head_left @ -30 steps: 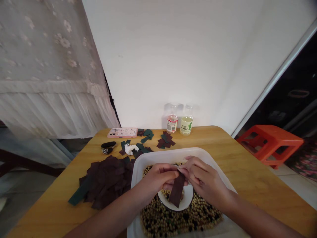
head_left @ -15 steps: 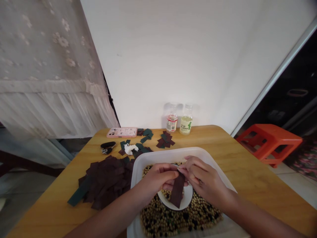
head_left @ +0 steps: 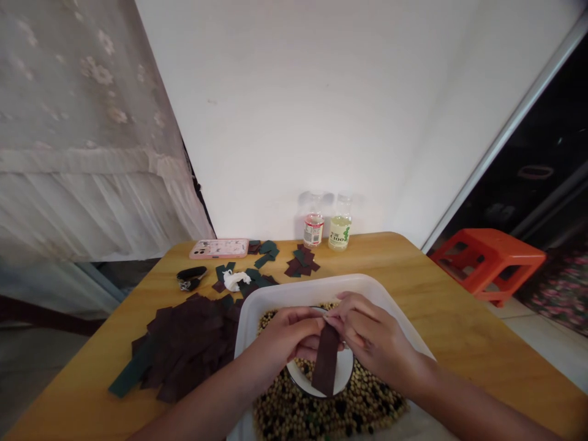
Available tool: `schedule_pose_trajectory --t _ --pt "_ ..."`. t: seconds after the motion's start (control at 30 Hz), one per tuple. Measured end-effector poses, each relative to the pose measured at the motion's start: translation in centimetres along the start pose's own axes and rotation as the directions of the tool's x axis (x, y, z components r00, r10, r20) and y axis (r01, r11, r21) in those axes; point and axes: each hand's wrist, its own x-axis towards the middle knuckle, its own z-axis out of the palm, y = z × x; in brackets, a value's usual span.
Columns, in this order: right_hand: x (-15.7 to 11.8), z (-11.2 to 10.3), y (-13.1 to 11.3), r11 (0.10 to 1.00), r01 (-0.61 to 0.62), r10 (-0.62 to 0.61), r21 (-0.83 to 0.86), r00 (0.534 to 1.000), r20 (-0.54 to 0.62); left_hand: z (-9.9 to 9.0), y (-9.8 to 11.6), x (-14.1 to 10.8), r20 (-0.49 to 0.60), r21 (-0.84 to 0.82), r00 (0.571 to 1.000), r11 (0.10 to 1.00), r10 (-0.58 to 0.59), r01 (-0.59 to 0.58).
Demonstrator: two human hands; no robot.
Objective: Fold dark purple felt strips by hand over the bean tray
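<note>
A dark brown fabric strip (head_left: pixel 326 361) hangs from my fingers over a white bowl (head_left: pixel 343 373) with a dark rim. My left hand (head_left: pixel 301 331) is closed on the strip's upper end from the left. At the same end, my right hand (head_left: pixel 367 327) pinches with thumb and forefinger; whether a small bead is between those fingertips I cannot make out. The bowl holds some pale beads and sits among many beige and black beads (head_left: pixel 331 413) in a white plastic tub (head_left: pixel 358 283). Both hands are above the tub.
Left of the tub lies a heap of brown strips (head_left: pixel 193 343) with a few green ones. Behind are smaller strip piles (head_left: pixel 302 261), crumpled white tissue (head_left: pixel 236 280), a black key pouch (head_left: pixel 192 277), a pink-cased phone (head_left: pixel 218 248) and two bottles (head_left: pixel 340 229). An orange stool (head_left: pixel 493 260) stands right of the table (head_left: pixel 463 318).
The whole view has shifted slightly, so things appear a little further left. My hands keep nearly the same hold at the strip's top, and the strip hangs a bit straighter.
</note>
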Motion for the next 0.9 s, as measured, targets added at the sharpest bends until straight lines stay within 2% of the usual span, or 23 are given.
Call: schedule_pose_trajectory --t 0.17,0.33,0.53,0.67,0.8,0.9 --pt "0.01 0.04 0.05 1.0 -0.008 0.008 0.006 1.0 0.012 0.1 0.16 0.04 0.003 0.007 1.0 1.0 0.003 -0.003" --pt "-0.2 -0.11 -0.06 1.0 -0.011 0.011 0.021 1.0 0.024 0.36 0.35 -0.07 -0.026 0.035 0.998 0.998 -0.056 0.057" --pt "0.04 -0.1 -0.14 1.0 -0.026 0.026 0.002 1.0 -0.006 0.19 0.23 -0.02 -0.065 0.018 0.998 1.0 -0.004 0.005" --pt "0.03 0.02 -0.19 0.999 -0.027 0.027 0.021 1.0 0.012 0.13 0.19 0.03 -0.035 0.044 0.999 0.999 -0.023 0.025" --pt "0.04 -0.19 -0.12 0.999 -0.025 0.025 0.023 1.0 -0.01 -0.04 0.19 0.04 -0.027 0.104 0.999 0.994 0.04 -0.037" --pt "0.23 -0.33 -0.16 1.0 -0.027 0.027 0.011 0.999 -0.038 -0.09 0.21 0.05 -0.049 0.115 0.998 0.993 0.039 -0.033"
